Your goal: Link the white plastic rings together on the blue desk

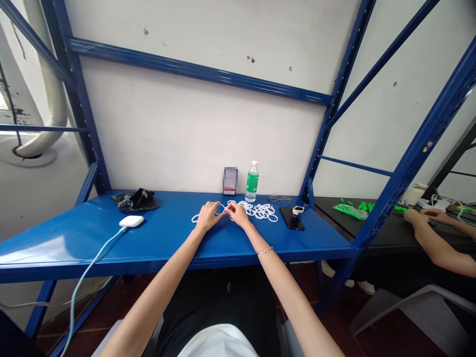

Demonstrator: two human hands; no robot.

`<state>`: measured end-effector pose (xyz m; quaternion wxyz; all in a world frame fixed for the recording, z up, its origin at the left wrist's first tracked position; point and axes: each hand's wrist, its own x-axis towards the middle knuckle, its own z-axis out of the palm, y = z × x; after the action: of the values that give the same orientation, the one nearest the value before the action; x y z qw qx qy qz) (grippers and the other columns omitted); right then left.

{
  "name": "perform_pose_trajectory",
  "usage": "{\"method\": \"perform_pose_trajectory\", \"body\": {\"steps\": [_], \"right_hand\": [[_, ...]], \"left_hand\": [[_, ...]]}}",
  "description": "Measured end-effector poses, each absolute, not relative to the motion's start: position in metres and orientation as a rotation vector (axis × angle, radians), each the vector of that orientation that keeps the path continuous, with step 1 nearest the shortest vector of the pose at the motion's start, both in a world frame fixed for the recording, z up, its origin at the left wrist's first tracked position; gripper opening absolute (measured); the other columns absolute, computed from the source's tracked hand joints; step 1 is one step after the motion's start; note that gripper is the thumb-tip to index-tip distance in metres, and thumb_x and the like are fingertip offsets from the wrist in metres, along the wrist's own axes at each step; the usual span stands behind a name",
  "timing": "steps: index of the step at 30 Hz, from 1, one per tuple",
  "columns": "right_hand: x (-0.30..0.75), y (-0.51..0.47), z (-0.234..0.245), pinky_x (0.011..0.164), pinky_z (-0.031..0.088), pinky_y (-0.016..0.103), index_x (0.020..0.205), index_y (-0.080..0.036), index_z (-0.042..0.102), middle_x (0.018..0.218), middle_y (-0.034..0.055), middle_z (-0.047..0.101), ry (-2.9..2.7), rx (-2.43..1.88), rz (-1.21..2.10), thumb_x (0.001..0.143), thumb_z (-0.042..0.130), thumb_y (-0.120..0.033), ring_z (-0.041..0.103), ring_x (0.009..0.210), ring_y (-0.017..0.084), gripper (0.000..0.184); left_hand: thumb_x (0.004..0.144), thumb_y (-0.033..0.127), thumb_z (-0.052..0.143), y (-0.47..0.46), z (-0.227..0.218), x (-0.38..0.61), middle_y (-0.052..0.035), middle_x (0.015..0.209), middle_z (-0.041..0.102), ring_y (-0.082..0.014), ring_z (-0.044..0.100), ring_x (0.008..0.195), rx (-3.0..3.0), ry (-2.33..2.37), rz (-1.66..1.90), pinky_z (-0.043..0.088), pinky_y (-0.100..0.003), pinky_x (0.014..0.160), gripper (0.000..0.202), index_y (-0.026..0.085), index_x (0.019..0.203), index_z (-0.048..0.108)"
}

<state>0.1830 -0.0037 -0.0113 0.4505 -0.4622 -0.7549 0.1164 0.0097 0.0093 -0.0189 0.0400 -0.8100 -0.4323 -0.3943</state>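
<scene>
Between my hands is a white ring [220,208], standing up off the blue table. My left hand [208,216] has its fingers closed on the ring's left side. With thumb and finger, my right hand [237,213] pinches at the ring's right side; its fingertips are small in view. A heap of white rings [262,211] lies just right of my right hand, partly behind it. Another white ring [195,218] lies flat beside my left hand, partly covered by it.
Behind the rings stand a phone [230,181] and a water bottle [252,182]. Glasses [279,200], a black phone [292,218] and a watch [298,210] lie right. A black bag [136,200] and a cabled white case [131,221] lie left. A co-worker's hands [418,218] work far right.
</scene>
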Motion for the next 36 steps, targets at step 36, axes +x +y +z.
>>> {"method": "perform_pose_trajectory", "body": {"steps": [36], "right_hand": [[0.1807,-0.0137,-0.0029,0.064,0.04,0.023,0.075,-0.022,0.054,0.06,-0.0044,0.058,-1.932,-1.168,0.254,0.089,0.052,-0.024,0.056,0.058,0.013,0.015]], "left_hand": [[0.086,0.05,0.057,0.0097,-0.0179,0.0097,-0.006,0.085,0.068,-0.0249,0.058,0.088,-2.529,-1.325,-1.203,0.041,-0.032,0.072,0.04,0.019,0.112,0.06]]}}
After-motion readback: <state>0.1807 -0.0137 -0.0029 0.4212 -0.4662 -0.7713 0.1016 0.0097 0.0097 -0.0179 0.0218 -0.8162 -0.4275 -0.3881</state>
